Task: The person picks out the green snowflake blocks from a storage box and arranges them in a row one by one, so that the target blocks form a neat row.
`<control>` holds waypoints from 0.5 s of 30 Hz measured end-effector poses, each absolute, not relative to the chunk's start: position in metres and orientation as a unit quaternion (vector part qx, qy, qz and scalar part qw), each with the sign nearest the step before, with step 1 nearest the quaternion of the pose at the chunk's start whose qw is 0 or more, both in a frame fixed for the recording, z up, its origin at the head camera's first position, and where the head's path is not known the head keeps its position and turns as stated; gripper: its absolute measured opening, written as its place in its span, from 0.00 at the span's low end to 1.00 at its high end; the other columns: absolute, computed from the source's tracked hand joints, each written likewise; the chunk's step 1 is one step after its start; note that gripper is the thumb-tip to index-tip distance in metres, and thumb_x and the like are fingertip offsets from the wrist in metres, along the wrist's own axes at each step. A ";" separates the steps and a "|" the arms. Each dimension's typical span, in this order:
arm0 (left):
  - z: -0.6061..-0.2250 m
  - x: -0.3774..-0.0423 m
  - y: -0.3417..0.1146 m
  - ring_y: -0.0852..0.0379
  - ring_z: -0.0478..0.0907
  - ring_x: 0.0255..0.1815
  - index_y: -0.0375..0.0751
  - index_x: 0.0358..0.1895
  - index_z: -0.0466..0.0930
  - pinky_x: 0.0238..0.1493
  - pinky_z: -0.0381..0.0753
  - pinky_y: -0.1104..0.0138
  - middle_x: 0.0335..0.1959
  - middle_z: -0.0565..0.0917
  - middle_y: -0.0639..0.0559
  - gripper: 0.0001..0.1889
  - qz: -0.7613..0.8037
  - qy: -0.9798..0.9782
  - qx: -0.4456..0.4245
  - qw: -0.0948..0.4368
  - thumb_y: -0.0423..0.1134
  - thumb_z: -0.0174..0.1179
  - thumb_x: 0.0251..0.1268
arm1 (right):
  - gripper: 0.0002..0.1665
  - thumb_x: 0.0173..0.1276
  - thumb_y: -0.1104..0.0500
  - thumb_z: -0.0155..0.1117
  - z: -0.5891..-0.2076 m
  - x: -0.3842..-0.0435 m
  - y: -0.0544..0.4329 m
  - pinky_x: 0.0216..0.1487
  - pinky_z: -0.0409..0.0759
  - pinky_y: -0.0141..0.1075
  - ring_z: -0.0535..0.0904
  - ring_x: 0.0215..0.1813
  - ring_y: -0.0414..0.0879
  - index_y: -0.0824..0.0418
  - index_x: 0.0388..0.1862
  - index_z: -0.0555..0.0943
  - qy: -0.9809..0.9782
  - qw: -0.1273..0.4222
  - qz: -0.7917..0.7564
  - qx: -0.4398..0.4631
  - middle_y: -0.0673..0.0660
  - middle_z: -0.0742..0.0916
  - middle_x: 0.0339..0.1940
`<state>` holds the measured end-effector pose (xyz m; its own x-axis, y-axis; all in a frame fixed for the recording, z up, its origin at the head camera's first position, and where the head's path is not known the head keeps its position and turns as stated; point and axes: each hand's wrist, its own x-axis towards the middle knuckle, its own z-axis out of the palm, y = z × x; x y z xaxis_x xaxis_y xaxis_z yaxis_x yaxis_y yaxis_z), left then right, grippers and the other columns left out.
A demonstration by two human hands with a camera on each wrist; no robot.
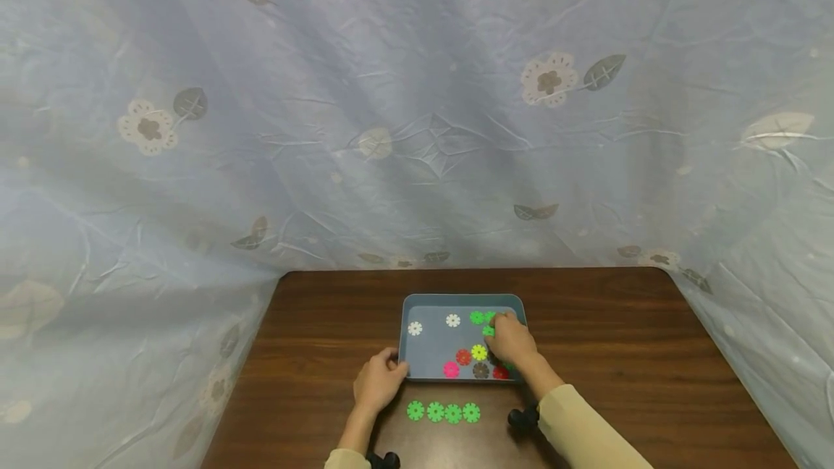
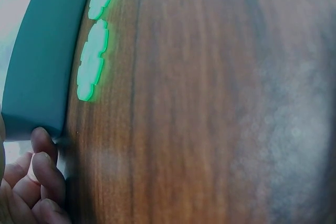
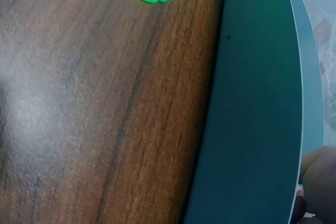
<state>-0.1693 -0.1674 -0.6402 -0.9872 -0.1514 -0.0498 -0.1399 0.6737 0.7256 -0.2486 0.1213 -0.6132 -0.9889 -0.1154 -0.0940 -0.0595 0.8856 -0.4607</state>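
Several notched plastic discs lie in a shallow grey-blue tray (image 1: 426,300). My right hand (image 1: 512,339) reaches into its right side, fingertips down at a green notched disc (image 1: 489,331); whether they pinch it is hidden. In the right wrist view only part of that hand (image 3: 320,179) shows, past the tray's wall (image 3: 252,114). My left hand (image 1: 380,381) holds the tray's front left corner. In the left wrist view, its fingers (image 2: 50,174) curl at that corner. A row of green notched discs (image 1: 452,413) lies on the wooden table in front of the tray.
In the tray are white discs (image 1: 452,320), more green discs (image 1: 477,317), a yellow disc (image 1: 478,352), red discs (image 1: 463,357), a pink disc (image 1: 451,369) and a brown disc (image 1: 481,370). A patterned curtain (image 1: 417,107) surrounds the brown wooden table (image 1: 606,324).
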 end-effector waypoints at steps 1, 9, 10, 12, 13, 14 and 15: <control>-0.640 -0.169 -0.167 0.61 0.73 0.21 0.45 0.53 0.87 0.27 0.69 0.60 0.21 0.78 0.64 0.20 -0.396 -0.915 0.079 0.009 0.45 0.63 0.58 | 0.21 0.67 0.55 0.74 -0.613 -0.249 0.122 0.47 0.82 0.56 0.83 0.46 0.63 0.68 0.52 0.84 0.969 0.062 -0.236 -0.046 0.65 0.80 0.52; -0.637 -0.171 -0.165 0.61 0.74 0.21 0.45 0.54 0.87 0.28 0.69 0.60 0.21 0.78 0.64 0.20 -0.399 -0.913 0.079 0.012 0.46 0.62 0.59 | 0.19 0.64 0.59 0.74 -0.615 -0.251 0.128 0.39 0.82 0.49 0.82 0.36 0.53 0.67 0.50 0.82 0.961 0.045 -0.264 -0.066 0.59 0.85 0.41; -0.637 -0.170 -0.165 0.61 0.73 0.21 0.44 0.54 0.87 0.27 0.69 0.60 0.21 0.78 0.64 0.20 -0.400 -0.913 0.078 0.013 0.46 0.62 0.59 | 0.18 0.64 0.60 0.73 -0.616 -0.251 0.128 0.35 0.80 0.47 0.80 0.32 0.50 0.65 0.49 0.81 0.959 0.042 -0.272 -0.067 0.57 0.85 0.35; -0.638 -0.170 -0.165 0.61 0.74 0.21 0.45 0.54 0.87 0.28 0.69 0.60 0.21 0.78 0.64 0.20 -0.399 -0.913 0.082 0.011 0.46 0.62 0.59 | 0.15 0.64 0.61 0.72 -0.618 -0.250 0.128 0.29 0.75 0.44 0.74 0.25 0.46 0.62 0.47 0.80 0.954 0.036 -0.288 -0.072 0.53 0.82 0.27; -0.638 -0.170 -0.166 0.61 0.74 0.21 0.44 0.54 0.87 0.27 0.69 0.60 0.21 0.78 0.64 0.20 -0.399 -0.913 0.082 0.010 0.46 0.62 0.59 | 0.14 0.63 0.61 0.72 -0.618 -0.249 0.128 0.27 0.73 0.42 0.72 0.23 0.45 0.61 0.46 0.80 0.952 0.032 -0.296 -0.075 0.51 0.80 0.24; -0.638 -0.169 -0.166 0.61 0.74 0.21 0.44 0.54 0.87 0.27 0.69 0.60 0.21 0.78 0.64 0.20 -0.400 -0.913 0.082 0.009 0.46 0.62 0.59 | 0.13 0.64 0.61 0.72 -0.619 -0.248 0.128 0.26 0.70 0.41 0.71 0.21 0.44 0.60 0.45 0.80 0.949 0.029 -0.304 -0.078 0.50 0.78 0.22; -0.638 -0.169 -0.166 0.61 0.74 0.21 0.43 0.55 0.87 0.27 0.69 0.60 0.21 0.78 0.63 0.21 -0.400 -0.913 0.081 0.008 0.45 0.63 0.59 | 0.12 0.64 0.61 0.71 -0.620 -0.246 0.128 0.25 0.69 0.40 0.70 0.21 0.43 0.59 0.44 0.80 0.946 0.025 -0.312 -0.080 0.49 0.77 0.21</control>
<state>-0.1690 -0.1663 -0.6377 -0.9867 -0.1545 -0.0499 -0.1415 0.6672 0.7313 -0.2464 0.1280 -0.6196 -0.9859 -0.1676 0.0036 -0.1369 0.7928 -0.5939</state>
